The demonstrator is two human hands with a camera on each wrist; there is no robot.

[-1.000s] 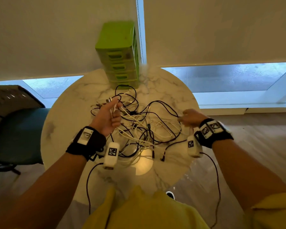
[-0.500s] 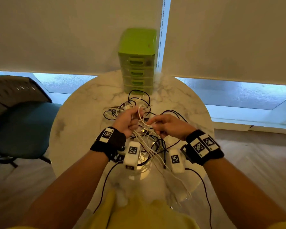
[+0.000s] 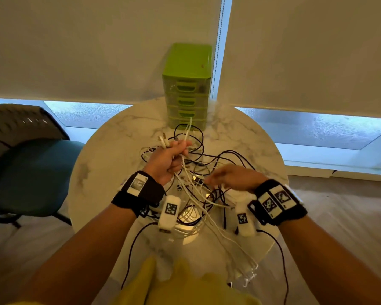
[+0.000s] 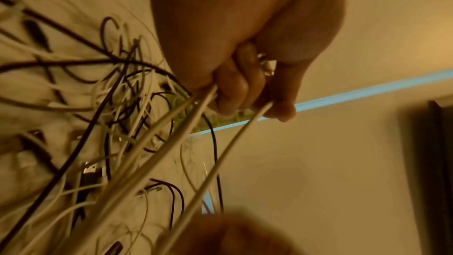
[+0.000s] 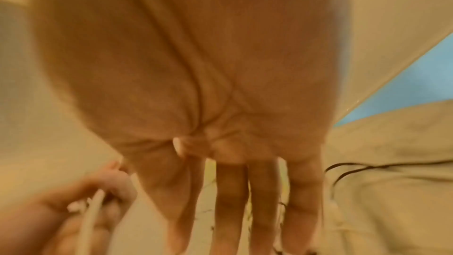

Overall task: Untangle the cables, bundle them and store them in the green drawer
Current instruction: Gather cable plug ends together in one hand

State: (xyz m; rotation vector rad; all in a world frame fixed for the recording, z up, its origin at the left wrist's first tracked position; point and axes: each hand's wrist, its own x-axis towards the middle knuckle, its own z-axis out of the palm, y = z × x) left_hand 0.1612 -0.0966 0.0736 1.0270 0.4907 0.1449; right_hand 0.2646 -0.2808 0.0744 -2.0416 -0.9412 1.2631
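Round marble worktop [image 3: 110,150] set before a window with lowered blinds; a dark chair [image 3: 20,164] at left of frame. My left hand [image 3: 165,160], centre frame, has its fingers [image 4: 232,82] curled round several white cables [image 3: 186,137], plug ends protruding above the fist. A tangle of black and white cables [image 3: 207,190] lies beneath both hands. The green drawer [image 3: 187,84] unit stands at upper centre, all drawers closed. My right hand [image 3: 233,178], right of centre, hovers flat over the tangle, fingers [image 5: 262,201] straight, holding nothing.
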